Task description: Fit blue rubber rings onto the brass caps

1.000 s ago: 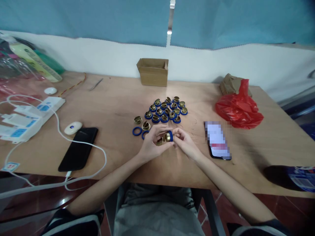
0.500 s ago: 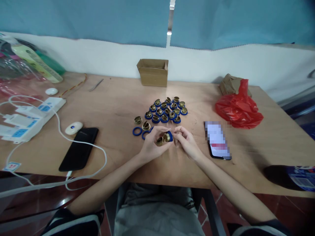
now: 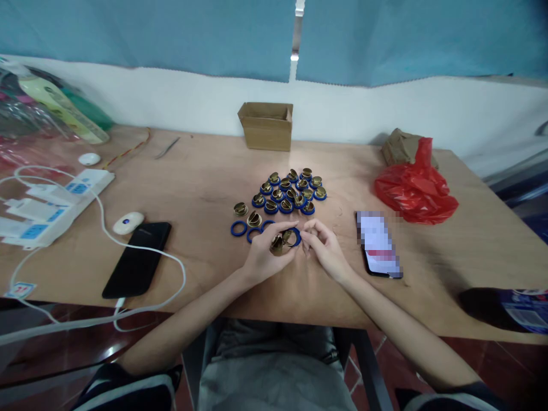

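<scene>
The brass caps (image 3: 282, 242) looked shiny metal, their blue rings (image 3: 238, 228) matt rubber; the counter (image 3: 201, 188) was smooth matt wood.

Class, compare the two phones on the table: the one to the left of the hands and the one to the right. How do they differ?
The left phone has a dark screen; the right phone has a lit one. A white cable crosses the left phone; nothing lies on the right phone. The left phone's top leans right, the right phone's left. Both lie flat on the wooden table.
</scene>
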Motion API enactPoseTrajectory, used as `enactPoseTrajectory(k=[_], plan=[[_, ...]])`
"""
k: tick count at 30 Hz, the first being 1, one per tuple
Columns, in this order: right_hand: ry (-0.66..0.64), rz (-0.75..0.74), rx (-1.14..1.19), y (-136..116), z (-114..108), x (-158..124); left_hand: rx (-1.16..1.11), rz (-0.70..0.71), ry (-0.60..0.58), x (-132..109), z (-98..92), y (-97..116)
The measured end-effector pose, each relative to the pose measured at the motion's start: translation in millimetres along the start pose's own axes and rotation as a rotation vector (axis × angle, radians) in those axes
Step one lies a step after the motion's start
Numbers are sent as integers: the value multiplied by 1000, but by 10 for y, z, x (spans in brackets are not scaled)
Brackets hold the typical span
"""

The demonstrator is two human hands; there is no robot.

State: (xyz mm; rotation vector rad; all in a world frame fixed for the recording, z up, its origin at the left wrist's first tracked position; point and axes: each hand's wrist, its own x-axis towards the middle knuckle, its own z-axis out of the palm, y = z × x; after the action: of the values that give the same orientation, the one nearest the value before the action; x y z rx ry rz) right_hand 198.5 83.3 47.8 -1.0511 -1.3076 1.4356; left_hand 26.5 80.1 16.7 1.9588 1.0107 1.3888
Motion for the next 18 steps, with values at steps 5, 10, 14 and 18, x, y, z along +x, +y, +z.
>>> enactPoseTrajectory(k=[5,10,14,18], plan=[[-8,1,-20,2,5,-5,18,-8,-9,0,-9,6],[-22,-5,5,-5,15,-11,22,32,-7,2,-4,9],[-47,-14,12,-15,25,-14,5,35,-18,5,3,24],[-57,-46,10,-26,32,-20,-3,25,-41,3,7,16]])
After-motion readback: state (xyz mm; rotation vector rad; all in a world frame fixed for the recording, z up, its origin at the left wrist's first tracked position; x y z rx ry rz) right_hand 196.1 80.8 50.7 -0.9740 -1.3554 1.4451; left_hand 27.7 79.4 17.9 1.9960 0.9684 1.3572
